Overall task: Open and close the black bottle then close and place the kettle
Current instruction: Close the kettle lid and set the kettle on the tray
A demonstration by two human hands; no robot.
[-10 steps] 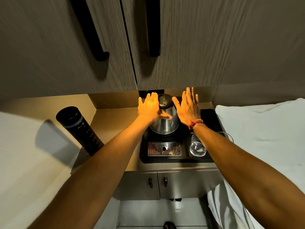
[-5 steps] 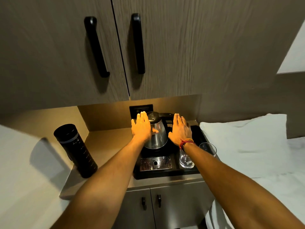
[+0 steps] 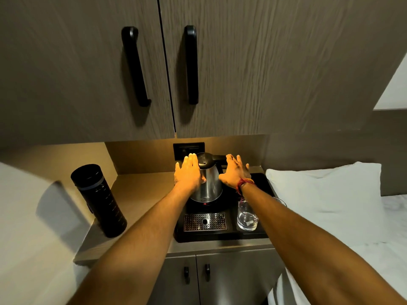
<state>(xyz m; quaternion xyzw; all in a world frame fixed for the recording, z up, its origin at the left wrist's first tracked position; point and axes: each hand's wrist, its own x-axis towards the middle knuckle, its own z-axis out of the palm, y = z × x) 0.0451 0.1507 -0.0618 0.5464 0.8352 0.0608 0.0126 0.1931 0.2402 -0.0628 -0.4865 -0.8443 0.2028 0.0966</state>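
Kettle [image 3: 207,183] sits lid-down on black tray [image 3: 222,235], left hand [image 3: 189,175] flat against its side, right hand [image 3: 235,172] spread, gripping nothing, likely steadying it; black bottle [image 3: 99,200] capped on surface [image 3: 136,192].

Both arms outstretched, left hand [image 3: 189,172] and right hand [image 3: 234,172] flat, fingers spread, palms down.

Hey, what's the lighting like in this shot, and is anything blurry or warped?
Head view: warm light from under the cabinets turns both hands amber, left hand and right hand, and puts streaky reflections on the kettle; the black bottle throws a soft shadow leftward; the cabinet handles bow from wide-angle distortion; the near forearms fall dim and soft.
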